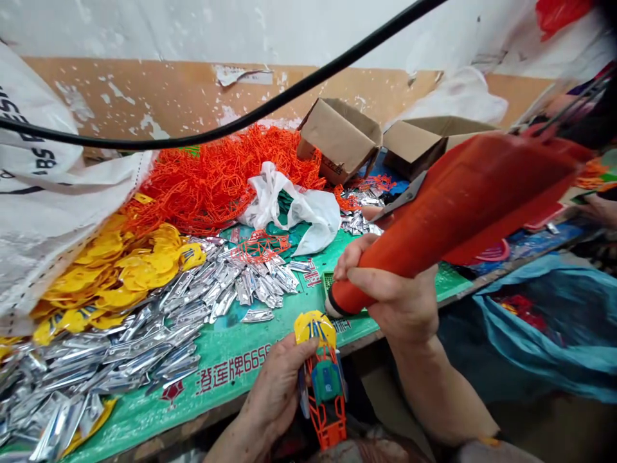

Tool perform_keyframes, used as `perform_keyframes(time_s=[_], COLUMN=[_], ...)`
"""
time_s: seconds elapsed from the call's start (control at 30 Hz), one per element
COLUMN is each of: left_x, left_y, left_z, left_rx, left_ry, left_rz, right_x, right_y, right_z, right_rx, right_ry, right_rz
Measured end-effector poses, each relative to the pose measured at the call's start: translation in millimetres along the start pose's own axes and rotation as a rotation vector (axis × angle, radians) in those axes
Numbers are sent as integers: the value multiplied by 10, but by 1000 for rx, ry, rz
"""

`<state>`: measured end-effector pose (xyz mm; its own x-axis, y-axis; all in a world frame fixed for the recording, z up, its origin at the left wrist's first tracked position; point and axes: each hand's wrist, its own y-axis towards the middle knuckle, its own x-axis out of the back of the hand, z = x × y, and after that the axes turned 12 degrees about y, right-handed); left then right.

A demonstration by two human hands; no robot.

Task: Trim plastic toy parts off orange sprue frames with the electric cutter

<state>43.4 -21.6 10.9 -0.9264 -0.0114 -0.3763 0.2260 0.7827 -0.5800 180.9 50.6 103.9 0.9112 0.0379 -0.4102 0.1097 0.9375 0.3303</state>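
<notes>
Two hands are closed on things. A toy car (324, 379) is gripped by the left hand (279, 392). An orange power tool (448, 212) is clasped by the right hand (390, 296).

Orange power tool (463, 212) with black tip; small toy (324, 379) in yellow, orange, green and blue. Green mat (241, 360) printed with red characters. Silver foil pieces (144, 347); yellow discs (120, 270); orange wire frames (216, 173). White bag (299, 209); brown cartons (337, 138); black cable (270, 103); blue sack (544, 321).
</notes>
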Motion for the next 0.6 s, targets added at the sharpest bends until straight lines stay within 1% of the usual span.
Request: perform_keyframes(time_s=[0.13,0.23,0.47,0.6], left_x=[9,9,-18,-8], left_y=[9,19,32,52], left_z=[4,8,-3,21], left_rx=[1,-10,-11,-18], left_ry=[-15,-14,-69,-46], left_rz=[-11,-18,-17,-16], right_x=[-73,-98,-120,-124], right_y=[-38,-56,-76,-83], right_z=[-63,-101,-162,-165], right_rx=[-13,-30,-53,-60], right_ry=[-24,-2,25,6], right_rz=[4,20,-22,-31])
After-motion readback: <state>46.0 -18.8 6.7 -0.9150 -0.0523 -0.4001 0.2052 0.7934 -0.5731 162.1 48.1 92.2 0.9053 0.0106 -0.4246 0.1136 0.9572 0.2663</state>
